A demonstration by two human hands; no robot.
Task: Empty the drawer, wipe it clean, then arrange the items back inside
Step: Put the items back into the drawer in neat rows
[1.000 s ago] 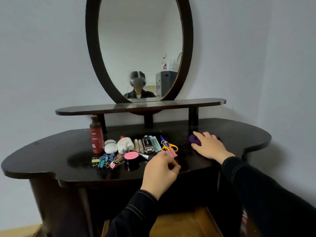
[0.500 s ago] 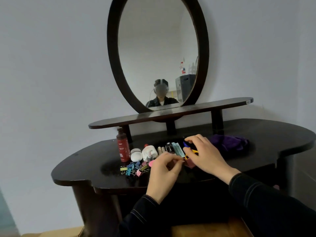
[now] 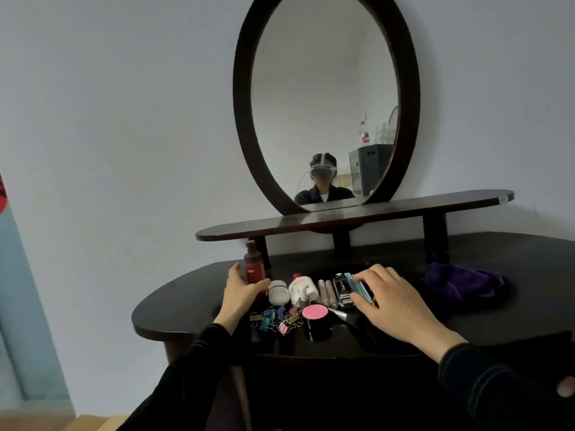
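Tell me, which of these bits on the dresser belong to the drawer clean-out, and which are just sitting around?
Part of the job:
red bottle
binder clips
pink-lidded jar
teal strips
purple cloth, likely for wiping

Just there:
oval mirror
raised shelf
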